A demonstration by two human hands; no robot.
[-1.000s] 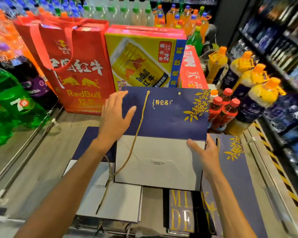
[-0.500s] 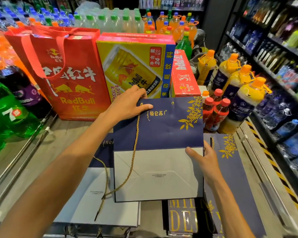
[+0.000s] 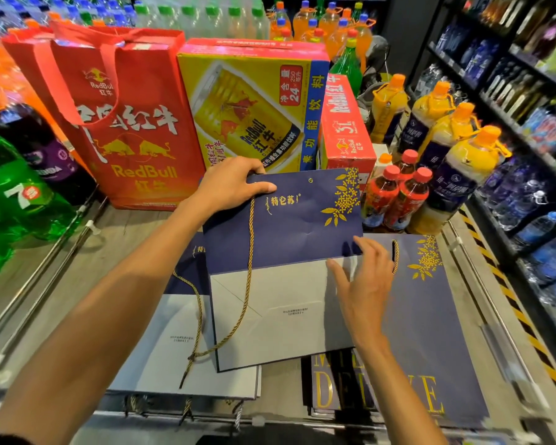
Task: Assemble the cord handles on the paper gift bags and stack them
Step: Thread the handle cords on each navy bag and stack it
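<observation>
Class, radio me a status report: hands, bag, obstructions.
Left hand grips navy bag top corner. Right hand at its right edge, grip unclear. Gold cord dangling loose; right eyelet empty. Nothing blocking.

A flat navy-and-white gift bag lies tilted over a pile of like bags on a shelf top. The left hand grips its top left corner, thumb on the face, where a gold cord starts and trails down past the bag's lower left edge. The right hand rests with fingers spread at the bag's right edge. Behind stand a red RedBull bag, a yellow carton and red-capped bottles
</observation>
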